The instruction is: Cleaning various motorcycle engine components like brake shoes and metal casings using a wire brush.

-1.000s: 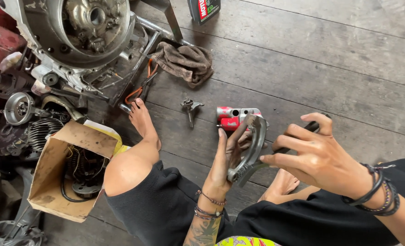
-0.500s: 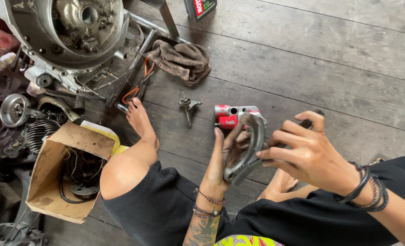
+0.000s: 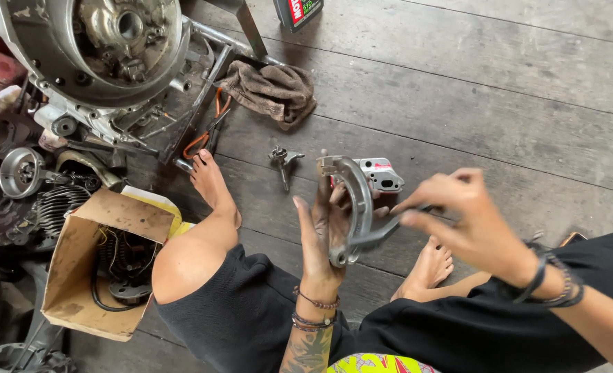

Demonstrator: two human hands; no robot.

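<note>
My left hand (image 3: 324, 231) holds a curved grey metal brake shoe (image 3: 353, 200) upright, palm toward me, fingers behind it. My right hand (image 3: 462, 217) grips a slim dark tool (image 3: 382, 233) whose tip meets the lower end of the shoe. Both hands hover above my crossed legs in black shorts. A small red and silver metal part (image 3: 379, 174) lies on the wooden floor just behind the shoe.
An engine casing (image 3: 106, 48) sits at top left with orange-handled pliers (image 3: 206, 131) and a brown rag (image 3: 272, 93) beside it. A small metal fitting (image 3: 282, 160) lies on the planks. A cardboard box (image 3: 79, 262) with wires stands at my left knee. A bottle (image 3: 298, 10) stands at top.
Both hands have shifted slightly left and up with the shoe. The right hand has moved the tool down toward the shoe's lower end.
</note>
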